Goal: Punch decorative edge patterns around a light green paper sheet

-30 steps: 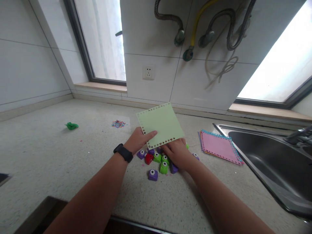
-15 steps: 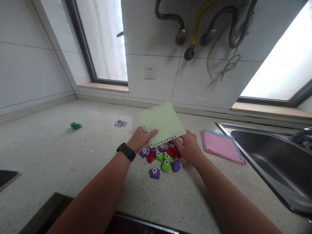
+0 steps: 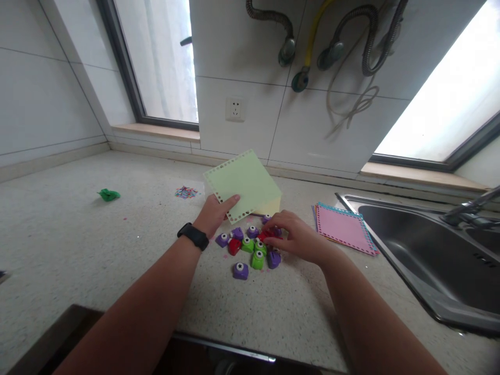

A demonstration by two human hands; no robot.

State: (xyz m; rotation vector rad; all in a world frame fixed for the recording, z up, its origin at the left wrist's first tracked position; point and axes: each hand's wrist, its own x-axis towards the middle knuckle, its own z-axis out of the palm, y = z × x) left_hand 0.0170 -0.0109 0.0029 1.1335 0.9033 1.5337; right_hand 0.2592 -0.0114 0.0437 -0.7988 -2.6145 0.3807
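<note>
**A:** ok so what's each of the hands doing here?

**B:** the left hand [image 3: 214,212], the one with the black wristband [image 3: 192,236], is pinching a pale green square paper sheet with a punched star border [image 3: 242,183]. Thumb on top at the near corner, fingers underneath. The sheet is tilted up off the speckled grey stone bench [image 3: 78,245], just behind the pile of small plastic craft punches [image 3: 250,249].

**A:** and the other one?

**B:** the right hand [image 3: 297,237] is lying over the right side of that pile, fingers curled down onto a red punch [image 3: 267,235]. Can't tell if it's actually gripping it or only touching, the fingers hide it.

**A:** what's in the pile?

**B:** purple, green and red ones, all bunched together. One purple punch [image 3: 240,270] sits a bit apart at the near edge.

**A:** anything else around it?

**B:** a stack of pink and blue punched paper squares [image 3: 344,229] to the right of the pile, beside the steel sink [image 3: 429,255]. Left of the pile and further back there's a little heap of coloured paper bits [image 3: 186,192], and well off to the left a crumpled green scrap [image 3: 108,195].
</note>
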